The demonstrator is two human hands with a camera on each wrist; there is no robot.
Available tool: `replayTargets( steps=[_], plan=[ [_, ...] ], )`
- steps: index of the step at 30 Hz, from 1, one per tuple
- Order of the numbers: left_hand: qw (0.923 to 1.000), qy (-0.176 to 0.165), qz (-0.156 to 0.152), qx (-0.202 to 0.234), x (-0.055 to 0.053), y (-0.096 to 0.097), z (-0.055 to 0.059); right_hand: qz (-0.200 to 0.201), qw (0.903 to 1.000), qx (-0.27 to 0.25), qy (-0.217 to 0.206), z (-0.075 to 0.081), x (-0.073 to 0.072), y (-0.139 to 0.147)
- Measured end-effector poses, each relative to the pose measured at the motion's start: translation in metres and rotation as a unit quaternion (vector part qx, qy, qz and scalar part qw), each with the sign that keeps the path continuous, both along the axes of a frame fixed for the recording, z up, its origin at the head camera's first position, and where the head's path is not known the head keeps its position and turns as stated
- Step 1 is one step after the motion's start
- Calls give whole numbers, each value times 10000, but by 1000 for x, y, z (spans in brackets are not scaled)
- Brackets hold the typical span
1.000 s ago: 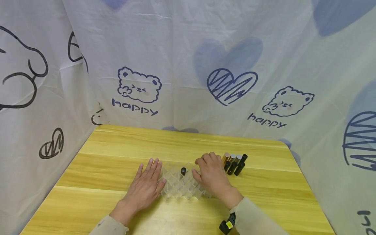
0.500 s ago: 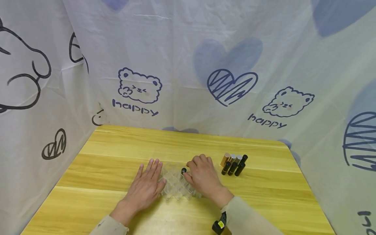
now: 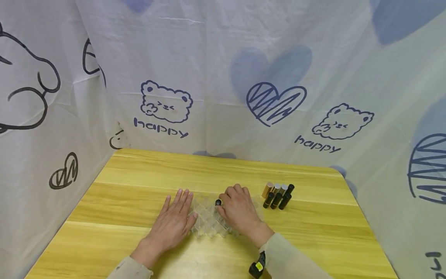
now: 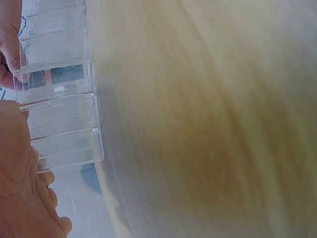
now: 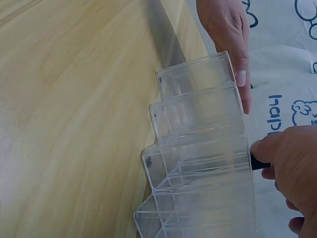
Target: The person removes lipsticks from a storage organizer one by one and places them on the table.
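A clear acrylic lipstick organizer (image 3: 208, 221) with diamond-shaped compartments stands on the wooden table between both hands. One black-capped lipstick tube (image 3: 218, 202) is upright in a compartment near its middle, its cap showing above the top rim. My right hand (image 3: 240, 211) pinches that cap between thumb and fingers; the right wrist view shows the black cap (image 5: 258, 162) at the thumb tip, just past the organizer's edge. Along the organizer's left side lies my left hand (image 3: 173, 224), fingers straight, thumb touching the side. The tube's lower part is blurred by the clear walls.
Several lipstick tubes stand grouped right of the organizer: black ones (image 3: 277, 200) in front, a gold one (image 3: 267, 190) and silver-topped ones (image 3: 283, 189) behind. A printed white cloth (image 3: 223, 128) hangs behind the table (image 3: 313, 232). A black device (image 3: 257, 268) is on the right wrist.
My right hand has moved left over the organizer, from beside the grouped lipsticks to the black-capped tube, and has taken hold of its cap. The left hand stays in place.
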State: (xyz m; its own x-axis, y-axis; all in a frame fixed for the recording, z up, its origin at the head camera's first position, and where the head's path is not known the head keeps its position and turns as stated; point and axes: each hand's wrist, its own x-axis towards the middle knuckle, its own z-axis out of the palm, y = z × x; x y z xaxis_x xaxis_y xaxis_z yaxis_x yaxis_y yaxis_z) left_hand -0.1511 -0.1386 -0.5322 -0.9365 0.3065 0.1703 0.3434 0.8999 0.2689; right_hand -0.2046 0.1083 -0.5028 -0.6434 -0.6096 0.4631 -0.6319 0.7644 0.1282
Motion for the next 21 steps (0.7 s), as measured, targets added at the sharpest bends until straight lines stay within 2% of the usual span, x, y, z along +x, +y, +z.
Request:
replayTargets(
  steps=[11, 17, 21],
  plan=[
    [10000, -71, 16, 18, 0, 1, 0, 176, 9996, -202, -29, 3, -2, -2],
    [10000, -38, 38, 63, 1, 1, 1, 203, 9996, -216, 42, 13, -3, -3],
    [10000, -60, 34, 52, 1, 0, 1, 202, 9992, -224, 245, 23, -2, -4]
  ],
)
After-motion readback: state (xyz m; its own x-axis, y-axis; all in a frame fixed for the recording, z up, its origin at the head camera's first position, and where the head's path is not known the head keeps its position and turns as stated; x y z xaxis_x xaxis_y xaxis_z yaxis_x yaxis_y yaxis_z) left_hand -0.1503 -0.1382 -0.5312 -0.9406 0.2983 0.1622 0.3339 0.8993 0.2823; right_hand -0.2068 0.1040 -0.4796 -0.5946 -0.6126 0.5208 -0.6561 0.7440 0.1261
